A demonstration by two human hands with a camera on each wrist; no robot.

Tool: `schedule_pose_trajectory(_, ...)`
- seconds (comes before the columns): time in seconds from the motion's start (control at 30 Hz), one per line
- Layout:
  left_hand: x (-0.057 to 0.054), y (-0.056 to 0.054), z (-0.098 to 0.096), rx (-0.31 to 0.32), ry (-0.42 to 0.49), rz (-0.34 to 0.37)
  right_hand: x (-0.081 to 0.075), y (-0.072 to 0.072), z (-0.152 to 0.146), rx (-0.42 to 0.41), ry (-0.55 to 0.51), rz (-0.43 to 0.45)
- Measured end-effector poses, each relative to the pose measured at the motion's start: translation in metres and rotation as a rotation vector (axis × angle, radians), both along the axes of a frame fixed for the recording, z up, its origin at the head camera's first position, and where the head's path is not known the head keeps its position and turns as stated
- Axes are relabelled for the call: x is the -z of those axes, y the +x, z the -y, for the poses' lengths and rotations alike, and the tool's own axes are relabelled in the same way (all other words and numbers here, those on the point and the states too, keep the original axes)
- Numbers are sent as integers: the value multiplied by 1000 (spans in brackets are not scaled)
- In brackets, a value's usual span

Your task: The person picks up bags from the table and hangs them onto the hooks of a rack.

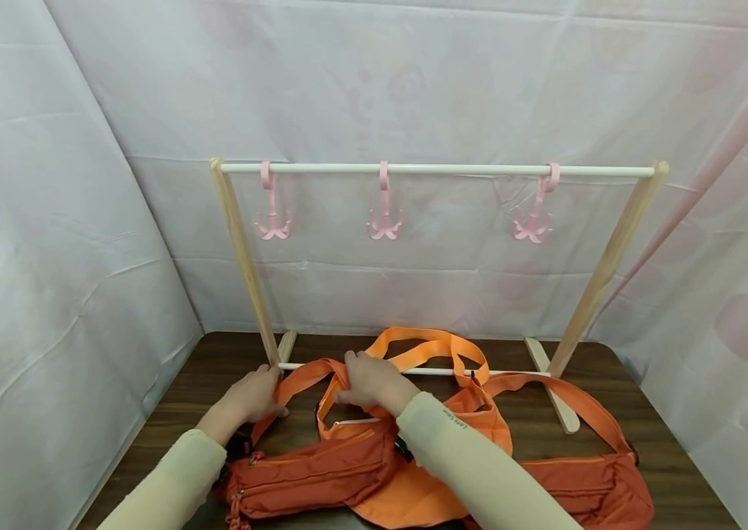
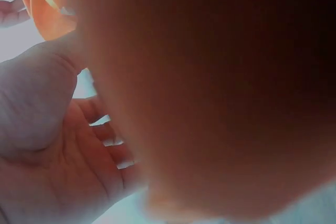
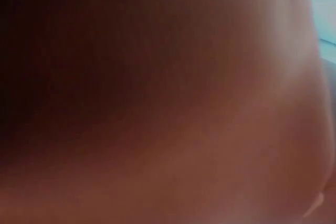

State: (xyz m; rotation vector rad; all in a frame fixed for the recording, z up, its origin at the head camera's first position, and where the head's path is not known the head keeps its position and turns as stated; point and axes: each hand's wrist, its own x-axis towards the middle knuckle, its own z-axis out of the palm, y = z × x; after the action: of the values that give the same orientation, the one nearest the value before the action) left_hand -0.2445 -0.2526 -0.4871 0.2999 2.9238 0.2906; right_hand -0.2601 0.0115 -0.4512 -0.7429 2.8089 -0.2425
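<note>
In the head view a rust-red waist bag (image 1: 314, 475) lies at the front left, its strap (image 1: 308, 374) arched up between both hands. My left hand (image 1: 251, 397) holds the strap's left side between thumb and fingers; the left wrist view shows that palm (image 2: 58, 166) beside a large blurred rust-brown surface (image 2: 210, 103). Farther right, my right hand (image 1: 374, 381) grips the same strap, back of the hand upward. A blurred brown surface (image 3: 157, 103) fills most of the right wrist view, hiding the fingers there. Under the right forearm lies a bright orange bag (image 1: 414, 500) with a looped strap (image 1: 427, 346).
Another rust-red bag (image 1: 579, 486) lies at the right, its strap curving over the dark wooden table (image 1: 665, 456). Behind stands a rack with wooden legs (image 1: 241, 250) and a white top bar (image 1: 467, 170). Three pink hooks (image 1: 385, 213) hang from it. Pale curtains (image 1: 447, 88) surround the table.
</note>
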Motion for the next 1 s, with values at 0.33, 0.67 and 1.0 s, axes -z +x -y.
schedule_pose_trajectory(0.33, 4, -1, 6, -26, 64, 50, 20, -7, 1, 18, -68, 109)
schedule_pose_trajectory(0.67, 4, 3, 10, -24, 71, 58, 13, -6, -7, 12, -210, 142)
schedule_pose_trajectory(1.0, -3, 6, 18, -44, 187, 21, -5, -4, -22, 33, -321, 122)
